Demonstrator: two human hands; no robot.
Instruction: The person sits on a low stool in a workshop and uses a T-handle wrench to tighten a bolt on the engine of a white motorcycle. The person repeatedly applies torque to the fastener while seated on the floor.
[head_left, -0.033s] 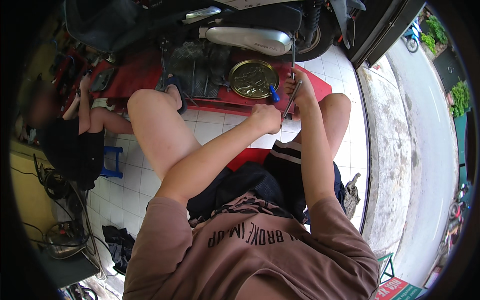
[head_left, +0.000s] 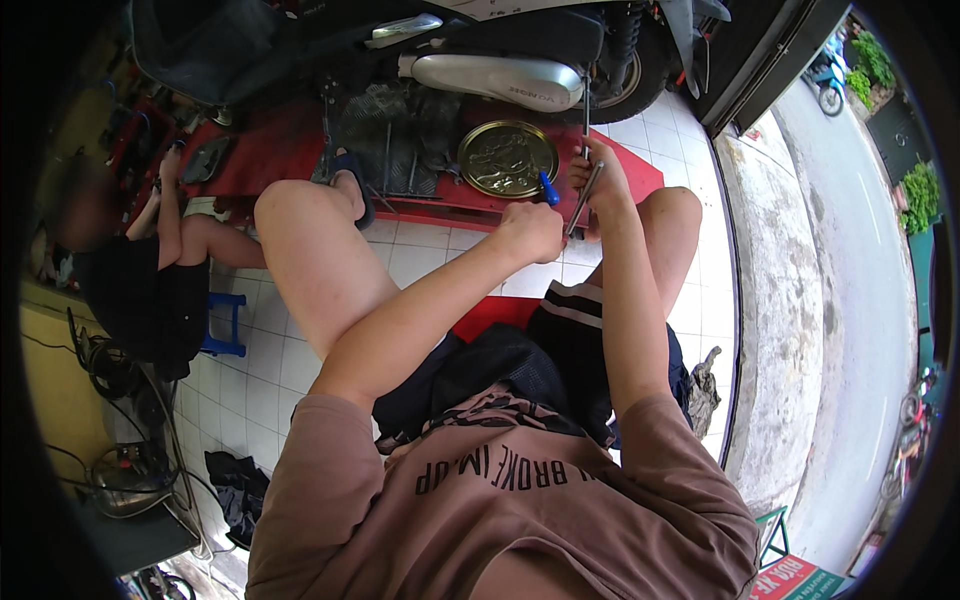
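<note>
My right hand (head_left: pixel 600 175) is closed around metal tools beside the scooter: a long upright shaft (head_left: pixel 586 110) and a slanting bar (head_left: pixel 585 200) whose lower end reaches my left hand (head_left: pixel 535 230). My left hand is closed near that end; what its fingers hold is hidden. Just above it, a blue handle (head_left: pixel 549 190) stands out at the edge of a round gold-coloured tray (head_left: pixel 495 150), which has a shiny, wrinkled inside. The scooter's silver side cover (head_left: pixel 480 78) is above the tray.
The tray sits on a red platform (head_left: pixel 275 150) under the scooter. At left, a co-worker (head_left: pixel 130 280) in dark clothes is beside a blue stool (head_left: pixel 225 325), with cables (head_left: pixel 95 365) behind. A doorway post (head_left: pixel 750 70) borders the street (head_left: pixel 850 250), where a blue scooter (head_left: pixel 828 85) appears.
The blue scooter in the street has moved slightly down and into fuller view. My hands and the tools are almost unchanged.
</note>
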